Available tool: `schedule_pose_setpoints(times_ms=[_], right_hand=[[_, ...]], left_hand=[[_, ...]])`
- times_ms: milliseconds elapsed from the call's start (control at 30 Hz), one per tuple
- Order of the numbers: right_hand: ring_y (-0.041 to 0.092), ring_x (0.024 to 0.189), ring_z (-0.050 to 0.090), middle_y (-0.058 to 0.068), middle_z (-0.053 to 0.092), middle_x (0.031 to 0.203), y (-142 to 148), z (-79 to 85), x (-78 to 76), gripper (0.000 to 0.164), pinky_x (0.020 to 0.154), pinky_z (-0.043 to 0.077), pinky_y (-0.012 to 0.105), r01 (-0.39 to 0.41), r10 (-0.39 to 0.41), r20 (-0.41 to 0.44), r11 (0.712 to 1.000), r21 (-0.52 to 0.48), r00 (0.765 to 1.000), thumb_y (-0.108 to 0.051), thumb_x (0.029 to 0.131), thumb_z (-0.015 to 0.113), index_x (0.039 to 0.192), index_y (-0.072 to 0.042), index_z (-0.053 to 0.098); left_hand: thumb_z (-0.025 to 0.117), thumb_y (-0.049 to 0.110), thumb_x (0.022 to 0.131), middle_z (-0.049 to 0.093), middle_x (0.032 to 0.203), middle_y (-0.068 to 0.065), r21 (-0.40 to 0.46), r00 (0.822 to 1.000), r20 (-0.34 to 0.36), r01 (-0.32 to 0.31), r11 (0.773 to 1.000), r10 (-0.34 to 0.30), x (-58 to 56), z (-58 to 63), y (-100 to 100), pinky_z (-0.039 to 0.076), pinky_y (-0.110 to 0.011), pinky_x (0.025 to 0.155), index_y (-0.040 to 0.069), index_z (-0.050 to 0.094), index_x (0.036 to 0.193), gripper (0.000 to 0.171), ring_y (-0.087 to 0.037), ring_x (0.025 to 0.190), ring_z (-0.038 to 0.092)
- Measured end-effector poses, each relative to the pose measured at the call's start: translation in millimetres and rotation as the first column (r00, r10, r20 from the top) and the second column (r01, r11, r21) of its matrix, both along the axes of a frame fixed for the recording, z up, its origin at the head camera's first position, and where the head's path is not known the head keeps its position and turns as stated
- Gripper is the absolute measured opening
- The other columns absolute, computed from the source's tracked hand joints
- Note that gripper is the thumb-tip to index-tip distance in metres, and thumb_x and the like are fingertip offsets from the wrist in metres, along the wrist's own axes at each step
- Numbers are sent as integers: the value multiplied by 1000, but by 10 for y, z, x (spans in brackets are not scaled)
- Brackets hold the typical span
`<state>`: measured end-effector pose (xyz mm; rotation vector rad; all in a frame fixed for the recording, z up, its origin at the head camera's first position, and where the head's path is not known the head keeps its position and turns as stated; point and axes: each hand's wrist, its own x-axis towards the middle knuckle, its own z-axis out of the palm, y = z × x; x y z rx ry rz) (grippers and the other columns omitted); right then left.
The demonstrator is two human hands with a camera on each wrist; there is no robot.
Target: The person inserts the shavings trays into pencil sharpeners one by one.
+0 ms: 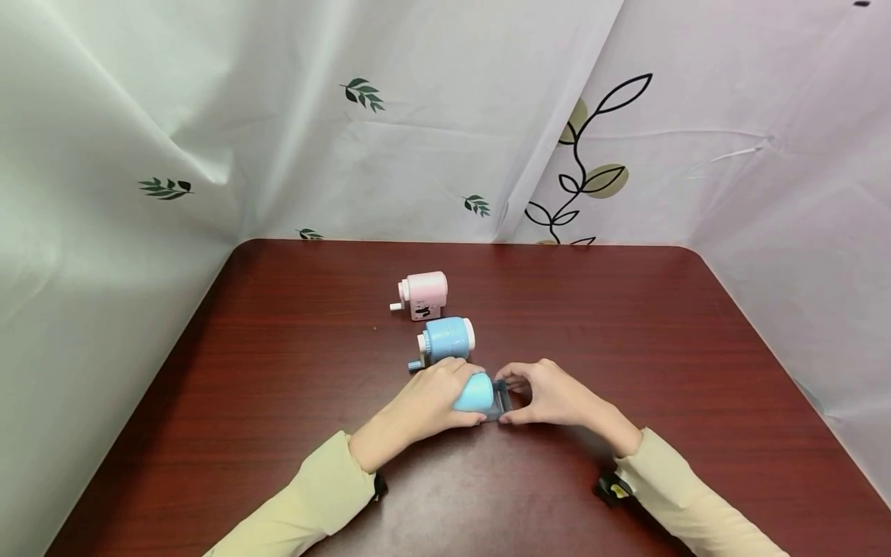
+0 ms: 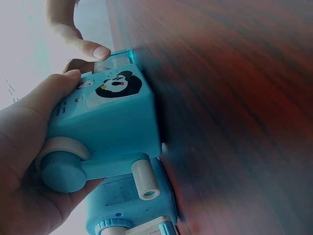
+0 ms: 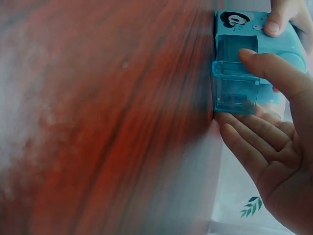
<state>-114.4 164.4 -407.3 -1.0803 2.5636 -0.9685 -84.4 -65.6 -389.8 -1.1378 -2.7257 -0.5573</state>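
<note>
My left hand [image 1: 433,396] grips a light-blue crank pencil sharpener [image 1: 476,393] from above, its thumb along the near side. In the left wrist view, a panda print [image 2: 119,87] decorates this sharpener's side, and its crank handle [image 2: 145,179] points towards the camera. A clear blue shavings drawer [image 3: 236,94] stands partly out of the sharpener's end. My right hand [image 1: 553,393] pinches the drawer, thumb on one side and fingertips at the other.
Just behind the held sharpener stands another blue crank sharpener [image 1: 448,337]. A pink one [image 1: 428,289] is farther back. All are on a dark red wooden table [image 1: 278,348], with a white leaf-patterned curtain [image 1: 418,155] around its back and sides.
</note>
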Motion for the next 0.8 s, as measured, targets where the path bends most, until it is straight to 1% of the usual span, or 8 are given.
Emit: schedule_pose_setpoints(times_ms=[233, 500, 800], right_hand=[[1, 88, 59, -3, 67, 96, -22, 20, 2, 45, 76, 49, 23, -2, 2, 1, 1000, 8, 1000, -32, 67, 78, 104, -13, 60], [-1, 87, 59, -6, 67, 96, -64, 6, -10, 46, 76, 49, 23, -18, 19, -15, 1000, 17, 1000, -36, 68, 77, 105, -15, 60], [-3, 87, 58, -6, 67, 96, -111, 7, -17, 47, 75, 49, 22, -42, 43, -39, 999, 17, 998, -38, 68, 77, 106, -15, 60]], left_hand=[[70, 39, 75, 59, 106, -7, 5, 1000, -12, 3, 1000, -3, 1, 5, 4, 45, -34, 86, 6, 55, 115, 54, -18, 100, 52], [70, 39, 75, 59, 105, -6, 10, 1000, -24, 6, 1000, -6, 0, -7, 2, 44, -32, 86, 6, 55, 114, 53, -17, 100, 52], [70, 39, 76, 59, 105, -5, 11, 1000, -26, 11, 1000, -11, -1, -14, -2, 44, -32, 87, 6, 55, 114, 52, -17, 100, 52]])
